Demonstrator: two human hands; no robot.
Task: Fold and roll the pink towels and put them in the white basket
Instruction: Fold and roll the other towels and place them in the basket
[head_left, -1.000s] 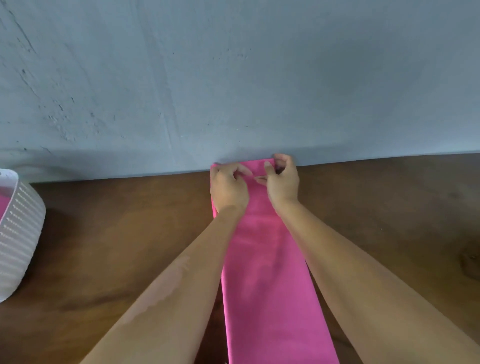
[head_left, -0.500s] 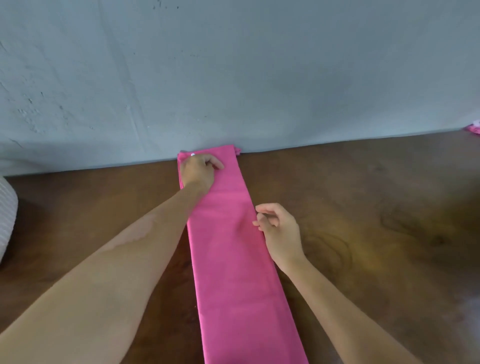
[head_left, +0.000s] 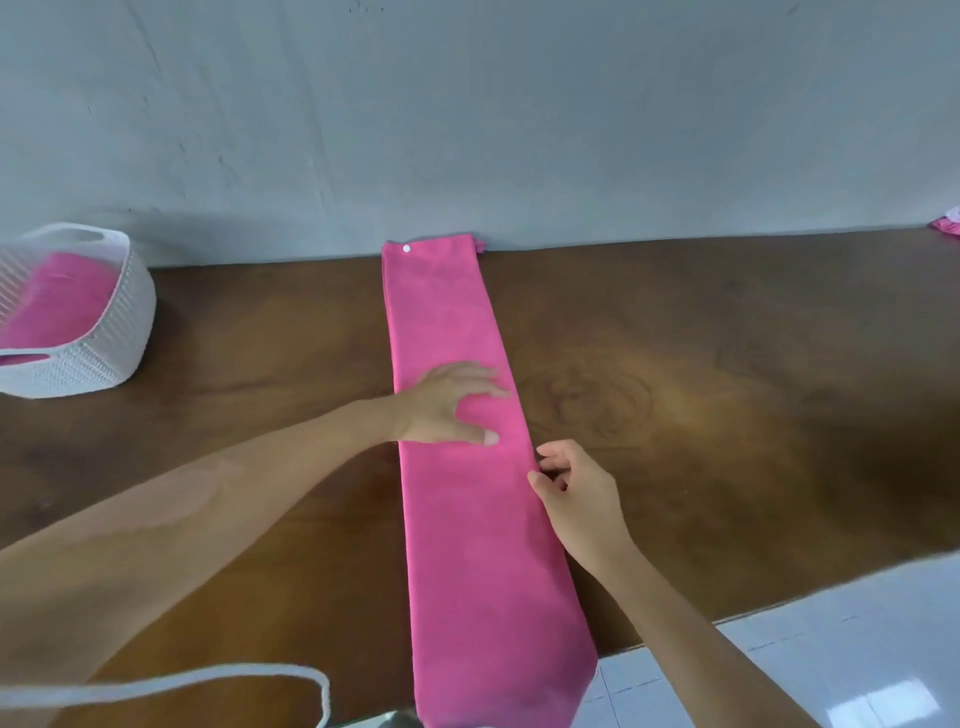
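A pink towel (head_left: 467, 545), folded into a long narrow strip, lies on the brown wooden table (head_left: 701, 389), running from the wall to past the near edge. My left hand (head_left: 447, 402) presses flat on the strip's middle with fingers spread. Just below it, my right hand (head_left: 571, 486) pinches the strip's right edge between thumb and fingers. The white basket (head_left: 111, 332) stands at the far left by the wall, with pink towel inside it.
A grey wall runs along the table's far side. Another bit of pink cloth (head_left: 944, 226) shows at the far right by the wall. A white cord (head_left: 208, 680) loops near the bottom left. White tiled floor (head_left: 831, 649) lies beyond the table's near right edge.
Both hands have come back from the towel's far end toward its middle. The left hand now lies flat on the strip and the right hand pinches its right edge. The basket has come into view.
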